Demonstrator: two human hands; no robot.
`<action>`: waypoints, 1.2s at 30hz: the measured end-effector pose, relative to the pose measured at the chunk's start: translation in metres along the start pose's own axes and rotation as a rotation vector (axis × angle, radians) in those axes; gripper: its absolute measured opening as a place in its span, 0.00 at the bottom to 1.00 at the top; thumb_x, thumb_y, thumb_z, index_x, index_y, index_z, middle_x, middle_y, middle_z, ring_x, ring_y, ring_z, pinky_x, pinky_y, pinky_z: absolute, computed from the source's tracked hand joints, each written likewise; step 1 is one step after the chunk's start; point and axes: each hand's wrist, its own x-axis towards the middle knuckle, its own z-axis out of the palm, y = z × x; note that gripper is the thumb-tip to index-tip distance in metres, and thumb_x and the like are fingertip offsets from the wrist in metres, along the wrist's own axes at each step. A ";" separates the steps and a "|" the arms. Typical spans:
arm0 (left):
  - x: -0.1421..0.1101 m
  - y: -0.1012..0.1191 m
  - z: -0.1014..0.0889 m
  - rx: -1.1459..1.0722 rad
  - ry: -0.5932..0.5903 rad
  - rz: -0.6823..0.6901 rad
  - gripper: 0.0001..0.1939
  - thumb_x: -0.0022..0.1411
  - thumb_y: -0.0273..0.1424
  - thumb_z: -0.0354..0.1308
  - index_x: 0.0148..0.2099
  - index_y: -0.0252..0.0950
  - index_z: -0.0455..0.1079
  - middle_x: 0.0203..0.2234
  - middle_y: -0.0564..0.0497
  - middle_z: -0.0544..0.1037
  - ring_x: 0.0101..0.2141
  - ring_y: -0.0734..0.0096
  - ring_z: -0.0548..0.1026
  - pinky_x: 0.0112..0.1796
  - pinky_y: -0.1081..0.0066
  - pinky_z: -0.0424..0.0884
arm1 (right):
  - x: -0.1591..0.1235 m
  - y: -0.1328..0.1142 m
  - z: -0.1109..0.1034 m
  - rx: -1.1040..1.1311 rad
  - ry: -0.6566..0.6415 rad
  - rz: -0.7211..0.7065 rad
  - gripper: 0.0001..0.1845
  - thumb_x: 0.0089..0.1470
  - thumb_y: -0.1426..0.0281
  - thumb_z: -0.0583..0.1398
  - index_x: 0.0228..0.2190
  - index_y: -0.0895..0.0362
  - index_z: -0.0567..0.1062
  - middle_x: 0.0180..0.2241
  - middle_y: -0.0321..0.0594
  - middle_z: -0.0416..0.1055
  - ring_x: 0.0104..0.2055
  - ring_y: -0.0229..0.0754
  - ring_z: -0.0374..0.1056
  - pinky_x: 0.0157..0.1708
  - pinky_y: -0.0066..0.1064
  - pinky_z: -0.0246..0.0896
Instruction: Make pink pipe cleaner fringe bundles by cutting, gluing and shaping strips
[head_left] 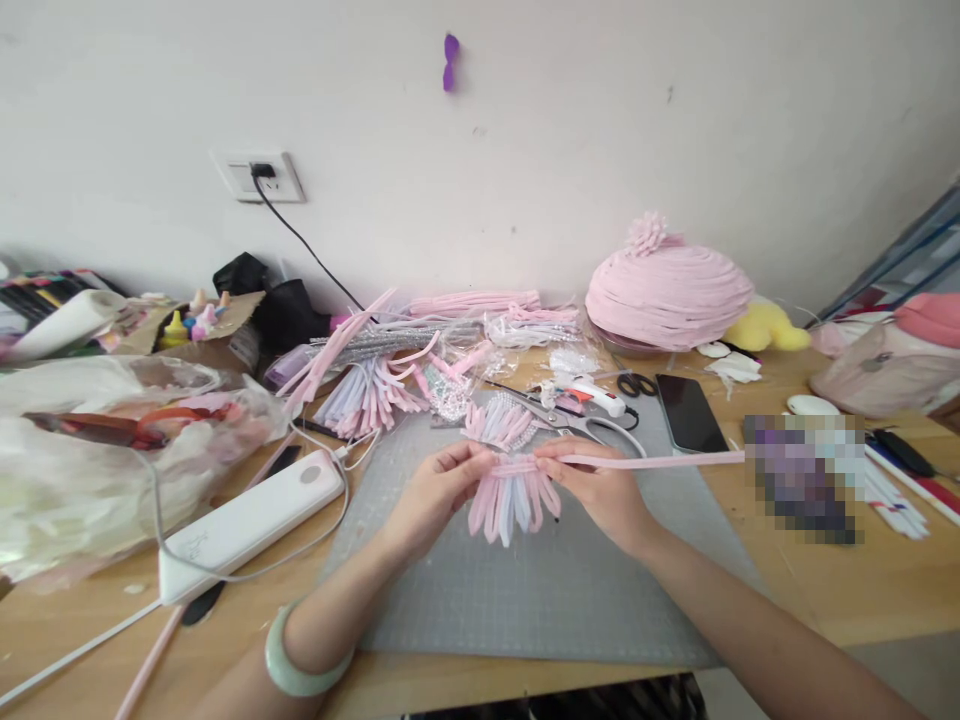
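Observation:
Above the grey cutting mat (570,590), both hands hold a row of looped pink and pale blue pipe cleaners (514,505). My left hand (439,495) pinches its left end between thumb and fingers. At its right end my right hand (596,490) is closed on the band and on a long pink pipe cleaner (675,461), which sticks out to the right. The loops hang down between the hands. Just behind lies another pink and blue looped piece (499,425), beside scissors (611,435) with grey handles.
A white glue gun (592,395), a phone (690,412) and a white power strip (251,525) with cables surround the mat. Bundles of pipe cleaners (367,398) lie behind. A plastic bag (82,480) stands left; a pink wrapped dome (667,295) sits at the back right.

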 end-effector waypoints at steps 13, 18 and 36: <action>0.001 -0.011 0.003 0.223 -0.127 -0.008 0.21 0.51 0.46 0.57 0.30 0.31 0.73 0.18 0.50 0.73 0.17 0.76 0.65 0.20 0.77 0.58 | -0.002 -0.003 0.006 0.036 -0.052 0.076 0.06 0.46 0.68 0.61 0.28 0.56 0.78 0.29 0.38 0.76 0.33 0.40 0.71 0.34 0.31 0.66; 0.002 -0.011 0.002 0.215 -0.083 -0.005 0.19 0.53 0.45 0.55 0.31 0.31 0.72 0.19 0.49 0.74 0.19 0.74 0.67 0.21 0.77 0.60 | -0.002 -0.004 0.007 0.135 -0.044 0.180 0.10 0.47 0.63 0.60 0.29 0.57 0.76 0.24 0.37 0.74 0.27 0.39 0.70 0.29 0.31 0.66; 0.011 0.001 -0.015 0.270 0.229 0.189 0.20 0.50 0.47 0.55 0.23 0.34 0.63 0.10 0.60 0.60 0.12 0.83 0.51 0.15 0.78 0.45 | 0.026 0.016 -0.051 -1.099 -0.210 0.343 0.11 0.46 0.68 0.56 0.31 0.61 0.74 0.37 0.51 0.70 0.40 0.50 0.67 0.37 0.34 0.59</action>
